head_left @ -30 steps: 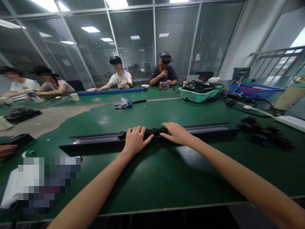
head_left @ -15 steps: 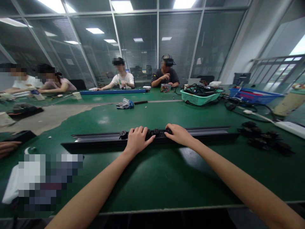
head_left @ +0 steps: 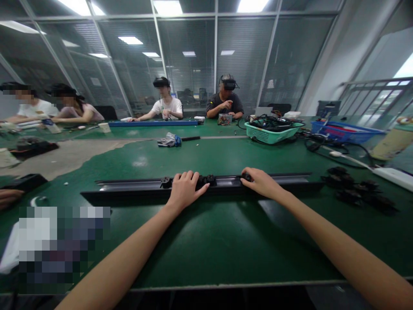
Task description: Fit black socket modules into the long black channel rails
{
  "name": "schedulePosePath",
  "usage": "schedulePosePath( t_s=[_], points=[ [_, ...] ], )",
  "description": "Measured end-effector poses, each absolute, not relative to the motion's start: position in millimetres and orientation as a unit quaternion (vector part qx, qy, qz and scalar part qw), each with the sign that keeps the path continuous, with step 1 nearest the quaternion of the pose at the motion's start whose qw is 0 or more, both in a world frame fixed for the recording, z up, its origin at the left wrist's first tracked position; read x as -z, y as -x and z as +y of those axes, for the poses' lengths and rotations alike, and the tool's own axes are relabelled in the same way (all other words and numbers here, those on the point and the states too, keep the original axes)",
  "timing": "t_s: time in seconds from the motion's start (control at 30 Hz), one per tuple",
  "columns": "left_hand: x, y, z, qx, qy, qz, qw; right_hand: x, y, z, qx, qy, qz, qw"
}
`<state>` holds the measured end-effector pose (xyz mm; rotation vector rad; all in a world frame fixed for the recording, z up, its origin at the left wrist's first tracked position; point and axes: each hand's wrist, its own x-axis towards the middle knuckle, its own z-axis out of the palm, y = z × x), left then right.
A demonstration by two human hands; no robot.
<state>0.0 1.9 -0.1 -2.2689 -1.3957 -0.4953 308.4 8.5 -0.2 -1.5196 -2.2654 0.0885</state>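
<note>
- Black rail (head_left: 226, 190): lies lengthwise L–R across green table (head_left: 213, 245), approx. mid-view, long groove facing up.
- L hand (head_left: 185, 187): palm down over rail left of its middle, fingers bent across top, thumb out to R. One black module (head_left: 165, 182) just L of it, black block pair (head_left: 207, 180) at thumb side. Grip: can't tell if it clamps anything; underside hidden.
- R hand (head_left: 260, 182): right of rail's middle, wrist low, thumb + index closed in narrow pinch on small black part (head_left: 246, 177) at groove. Seating depth not visible.
- Forearms: come in from lower L & lower R corners, converging on rail.
- Edges/room: bare strip of groove betw. block pair & R hand; more groove R of R hand to rail end. Rail's R end just beside black parts pile (head_left: 358, 187). Green surface betw. rail & near table edge, spanned by both forearms. Beyond rail, green surface up to gloves (head_left: 169, 140) & green basket (head_left: 271, 134).
- Vs. 0.5 s ago: R hand + pinched part shifted R along rail; gap to block pair wider, more groove exposed. L hand approx. same spot on rail.
</note>
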Motion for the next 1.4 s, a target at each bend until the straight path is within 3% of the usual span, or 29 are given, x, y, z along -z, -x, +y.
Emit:
schedulePosePath(
  t_s=[0.57, 0.93, 1.4],
  points=[
    [0, -2, 5, 0.159, 0.820, -0.502, 0.227, 12, -367, -4, -0.038, 0.561, -0.776, 0.286],
    [0, -3, 9, 0.149, 0.822, -0.492, 0.245, 7, -402, 3, 0.001, 0.641, -0.739, 0.208],
    [0, -3, 9, 0.149, 0.821, -0.491, 0.250, -3, -474, 5, -0.053, 0.729, -0.664, 0.157]
  ],
)
